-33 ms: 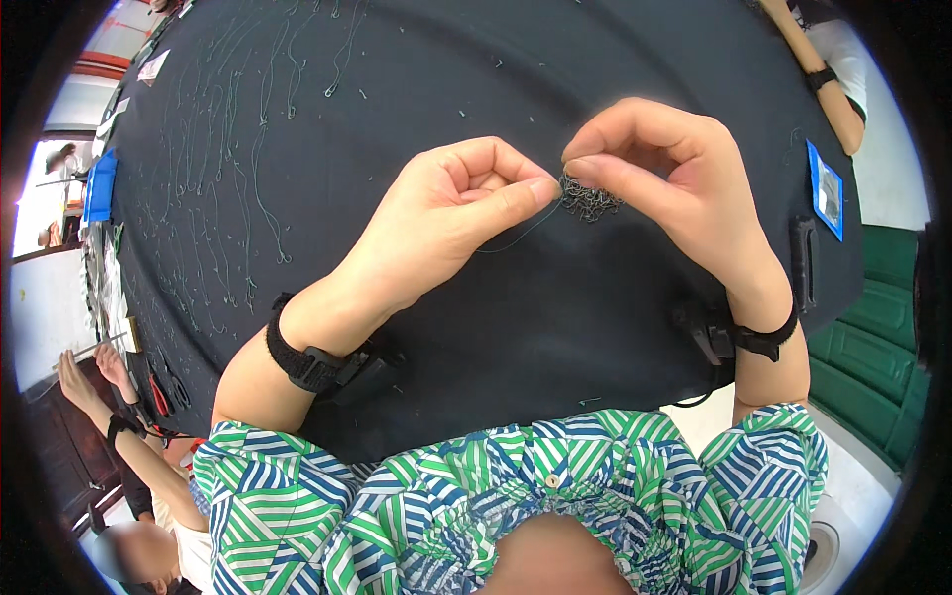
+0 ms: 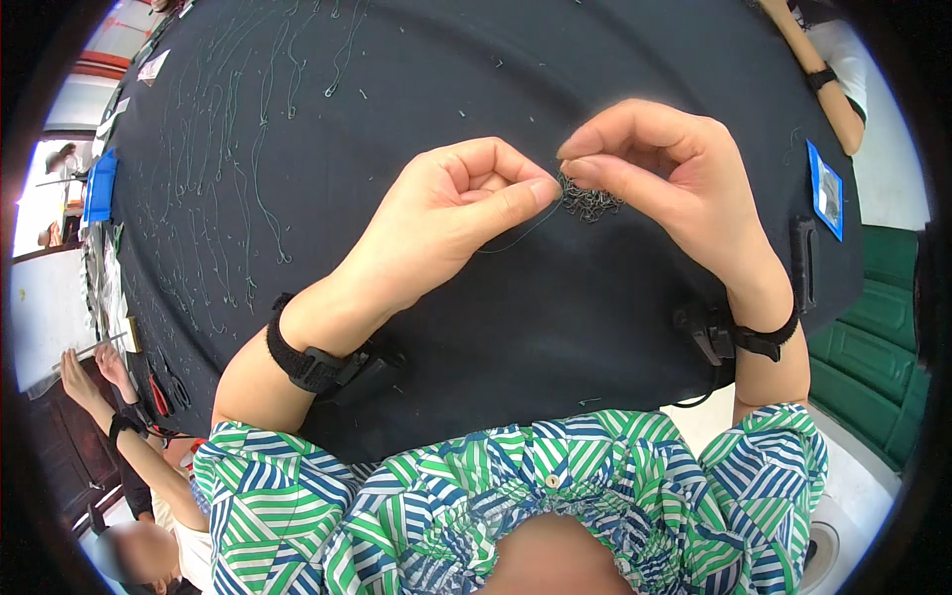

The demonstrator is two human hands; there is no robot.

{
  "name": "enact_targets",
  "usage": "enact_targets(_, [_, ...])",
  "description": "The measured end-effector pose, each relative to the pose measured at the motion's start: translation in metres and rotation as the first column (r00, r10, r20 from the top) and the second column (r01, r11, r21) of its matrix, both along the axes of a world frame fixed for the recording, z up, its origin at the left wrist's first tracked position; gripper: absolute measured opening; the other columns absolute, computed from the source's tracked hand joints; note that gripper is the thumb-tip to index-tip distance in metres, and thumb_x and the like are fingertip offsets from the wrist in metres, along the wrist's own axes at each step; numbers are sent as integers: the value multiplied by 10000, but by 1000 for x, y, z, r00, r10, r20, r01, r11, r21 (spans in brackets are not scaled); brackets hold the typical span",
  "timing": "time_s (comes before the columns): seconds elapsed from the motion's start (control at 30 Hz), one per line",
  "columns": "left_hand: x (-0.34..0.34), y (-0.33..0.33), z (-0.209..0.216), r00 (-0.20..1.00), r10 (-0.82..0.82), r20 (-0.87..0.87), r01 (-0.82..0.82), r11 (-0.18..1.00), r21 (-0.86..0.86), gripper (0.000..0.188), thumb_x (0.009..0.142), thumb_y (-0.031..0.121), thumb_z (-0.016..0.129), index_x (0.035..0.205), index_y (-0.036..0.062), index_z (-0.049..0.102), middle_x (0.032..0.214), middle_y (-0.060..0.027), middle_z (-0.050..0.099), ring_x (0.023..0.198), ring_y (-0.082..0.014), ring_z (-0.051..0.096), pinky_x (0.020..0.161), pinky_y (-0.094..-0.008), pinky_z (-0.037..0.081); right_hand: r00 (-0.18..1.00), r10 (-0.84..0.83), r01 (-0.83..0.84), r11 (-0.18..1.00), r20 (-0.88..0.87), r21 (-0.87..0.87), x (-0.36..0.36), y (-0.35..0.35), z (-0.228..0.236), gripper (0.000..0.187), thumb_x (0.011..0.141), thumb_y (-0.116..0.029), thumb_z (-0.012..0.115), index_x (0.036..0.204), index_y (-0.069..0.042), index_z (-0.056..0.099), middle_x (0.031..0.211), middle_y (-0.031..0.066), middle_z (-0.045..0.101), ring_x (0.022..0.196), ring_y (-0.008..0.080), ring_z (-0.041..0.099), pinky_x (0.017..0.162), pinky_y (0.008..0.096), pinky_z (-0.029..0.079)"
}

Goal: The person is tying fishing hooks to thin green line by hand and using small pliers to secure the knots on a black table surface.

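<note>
My left hand [image 2: 466, 203] is closed, thumb and index finger pinching a thin green line [image 2: 526, 236], whose loose part curves down below the hand. Whether a small hook is also in that pinch is hidden by the fingertips. Just to its right, my right hand [image 2: 669, 174] has thumb and index tip brought together; what they hold, if anything, is too small to make out. Under the right fingertips lies a small heap of dark metal fish hooks [image 2: 593, 205], partly covered by the thumb. Both hands are over the black cloth [image 2: 535, 327].
Many green lines with hooks at their ends [image 2: 260, 164] are spread across the cloth at left. A blue packet [image 2: 825, 193] and a black bar-shaped object [image 2: 805, 266] lie at right. Scissors [image 2: 159, 394] rest at the left edge. Other people's arms [image 2: 149, 456] show at both sides.
My right thumb and index fingertip have shifted very slightly to the left. My left hand holds its place.
</note>
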State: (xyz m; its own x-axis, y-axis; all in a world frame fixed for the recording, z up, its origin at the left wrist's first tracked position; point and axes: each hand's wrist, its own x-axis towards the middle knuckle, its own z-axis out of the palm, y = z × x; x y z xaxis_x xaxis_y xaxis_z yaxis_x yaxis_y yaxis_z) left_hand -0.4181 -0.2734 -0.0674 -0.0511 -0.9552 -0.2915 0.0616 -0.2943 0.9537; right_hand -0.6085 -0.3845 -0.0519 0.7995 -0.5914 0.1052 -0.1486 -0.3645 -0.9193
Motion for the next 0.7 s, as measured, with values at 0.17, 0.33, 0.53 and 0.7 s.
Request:
enact_targets(0.17, [1, 0, 0, 1000, 3, -1, -3, 1000, -20, 139, 936, 196, 623, 962, 61, 633, 743, 98, 519, 571, 25, 351, 495, -153, 246, 999, 18, -19, 1000, 49, 19, 3, 2, 0, 115, 868, 4, 646, 979, 19, 670, 924, 67, 688, 880, 139, 685, 785, 231, 546])
enact_targets(0.33, [0, -1, -2, 1000, 2, -6, -2, 1000, -4, 142, 936, 195, 622, 961, 56, 631, 741, 96, 518, 571, 25, 350, 493, -155, 244, 998, 23, -15, 992, 62, -124, 1, -1, -5, 100, 861, -49, 660, 940, 10, 674, 881, 63, 694, 775, 110, 662, 684, 230, 525])
enact_targets(0.53, [0, -1, -1, 1000, -1, -7, 1, 1000, -5, 139, 937, 190, 622, 961, 54, 630, 745, 94, 520, 570, 26, 348, 492, -155, 245, 997, 52, -26, 936, 63, -350, 2, -3, -5, 84, 825, -30, 668, 907, -11, 672, 830, 75, 670, 740, 146, 668, 651, 245, 520])
enact_targets(0.7, [-1, 0, -1, 1000, 7, -17, -7, 1000, -6, 132, 936, 186, 625, 959, 56, 630, 758, 93, 528, 582, 28, 362, 501, -149, 256, 997, 41, -9, 900, 64, -437, 2, -2, -3, 80, 803, -38, 678, 881, -25, 667, 805, 79, 654, 704, 186, 663, 614, 266, 510])
